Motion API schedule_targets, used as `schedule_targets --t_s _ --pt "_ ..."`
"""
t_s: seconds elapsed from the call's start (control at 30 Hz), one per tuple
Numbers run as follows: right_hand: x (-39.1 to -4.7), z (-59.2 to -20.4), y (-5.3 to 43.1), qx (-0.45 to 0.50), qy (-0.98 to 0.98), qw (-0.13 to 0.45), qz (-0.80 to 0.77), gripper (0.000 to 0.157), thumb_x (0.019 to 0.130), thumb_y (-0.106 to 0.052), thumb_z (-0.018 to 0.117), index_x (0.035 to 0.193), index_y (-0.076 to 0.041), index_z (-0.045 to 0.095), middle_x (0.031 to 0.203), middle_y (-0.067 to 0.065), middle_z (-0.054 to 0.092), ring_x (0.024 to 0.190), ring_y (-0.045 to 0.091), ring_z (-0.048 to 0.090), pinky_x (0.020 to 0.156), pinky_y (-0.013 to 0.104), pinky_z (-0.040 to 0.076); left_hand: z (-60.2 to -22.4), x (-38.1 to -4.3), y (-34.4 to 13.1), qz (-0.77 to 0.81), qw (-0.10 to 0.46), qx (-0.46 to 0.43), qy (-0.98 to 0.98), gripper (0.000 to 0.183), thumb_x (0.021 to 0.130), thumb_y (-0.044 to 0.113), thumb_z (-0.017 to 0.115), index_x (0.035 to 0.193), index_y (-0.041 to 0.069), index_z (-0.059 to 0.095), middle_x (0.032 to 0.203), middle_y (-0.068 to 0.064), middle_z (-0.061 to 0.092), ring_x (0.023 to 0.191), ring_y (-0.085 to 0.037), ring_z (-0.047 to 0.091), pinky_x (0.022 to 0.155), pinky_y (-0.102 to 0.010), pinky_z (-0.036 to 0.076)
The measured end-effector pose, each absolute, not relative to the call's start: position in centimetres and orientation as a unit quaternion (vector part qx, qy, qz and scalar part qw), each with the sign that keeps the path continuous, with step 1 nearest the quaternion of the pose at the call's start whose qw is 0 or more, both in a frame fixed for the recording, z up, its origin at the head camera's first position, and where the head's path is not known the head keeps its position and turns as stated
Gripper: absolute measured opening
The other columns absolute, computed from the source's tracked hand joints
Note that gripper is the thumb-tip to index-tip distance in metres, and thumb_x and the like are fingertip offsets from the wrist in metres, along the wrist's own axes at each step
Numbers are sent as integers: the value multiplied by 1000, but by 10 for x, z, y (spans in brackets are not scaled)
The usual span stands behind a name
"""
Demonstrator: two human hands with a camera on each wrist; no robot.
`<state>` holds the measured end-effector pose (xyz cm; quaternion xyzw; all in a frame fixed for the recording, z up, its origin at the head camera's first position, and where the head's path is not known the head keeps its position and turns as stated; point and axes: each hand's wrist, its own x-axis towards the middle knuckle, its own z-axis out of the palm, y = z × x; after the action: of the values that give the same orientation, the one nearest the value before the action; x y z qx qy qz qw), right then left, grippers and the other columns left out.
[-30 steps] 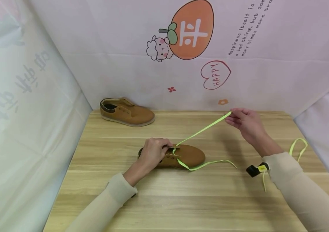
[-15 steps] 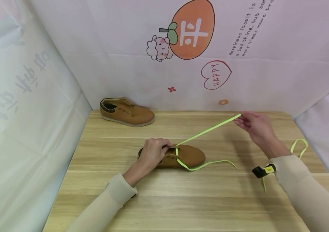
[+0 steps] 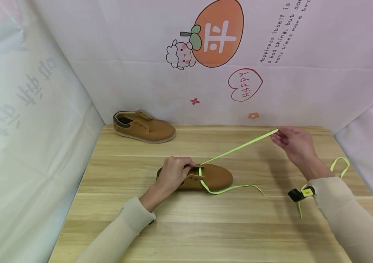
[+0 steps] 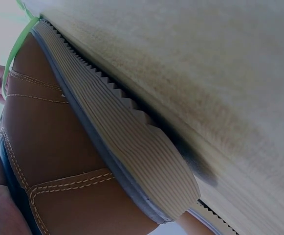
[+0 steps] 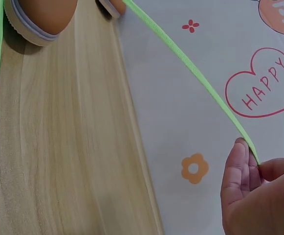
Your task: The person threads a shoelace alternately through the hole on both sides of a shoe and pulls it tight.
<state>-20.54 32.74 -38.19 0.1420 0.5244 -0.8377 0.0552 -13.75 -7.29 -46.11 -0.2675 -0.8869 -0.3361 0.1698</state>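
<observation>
A brown shoe (image 3: 217, 176) lies on the table with its toe to the right. My left hand (image 3: 170, 172) pinches the far eyelet flap at the shoe's opening. A neon green shoelace (image 3: 239, 147) crosses between the front eyelets on both sides. Its far end runs taut up to my right hand (image 3: 296, 146), which pinches it between thumb and fingers; the right wrist view shows this pinch on the lace (image 5: 200, 78). The near end of the lace lies loose on the table, right of the shoe. In the left wrist view the shoe's side and ridged sole (image 4: 127, 132) fill much of the picture.
A second brown shoe (image 3: 150, 129), without a lace, stands at the back left against the white printed wall sheet (image 3: 140, 80). Another green lace (image 3: 346, 168) lies at the right, partly under my right forearm. The wooden table (image 3: 206, 233) spans the front.
My right hand has moved right, drawing the lace tauter; the cross strand between the eyelets has straightened. The loose near end has slid slightly left. The left hand stays in place.
</observation>
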Motion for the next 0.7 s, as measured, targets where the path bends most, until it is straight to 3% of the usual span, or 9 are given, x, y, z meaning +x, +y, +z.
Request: schedule_targets --t_s 0.27,0.53,0.7 --pt "-199 -385 325 90 552 90 -824 17 102 6 63 97 -1 78 94 8 75 87 17 75 84 29 63 -461 -138 -72 -331 173 -269 -888 14 86 -4 85 89 10 83 89 -2 82 84 -17 80 73 -30 64" --pt "-191 -390 313 24 597 82 -798 15 101 2 67 110 -1 79 101 7 80 93 16 76 85 29 63 -461 -138 -72 -330 167 -276 -887 16 85 -7 84 90 9 83 89 -2 81 81 -16 79 70 -28 63" --pt "-186 -393 300 5 625 74 -777 15 99 4 69 109 -2 78 103 6 80 96 15 78 86 30 63 -458 -138 -74 -339 146 -270 -889 16 86 -6 84 92 8 84 90 -4 81 78 -16 79 67 -25 62"
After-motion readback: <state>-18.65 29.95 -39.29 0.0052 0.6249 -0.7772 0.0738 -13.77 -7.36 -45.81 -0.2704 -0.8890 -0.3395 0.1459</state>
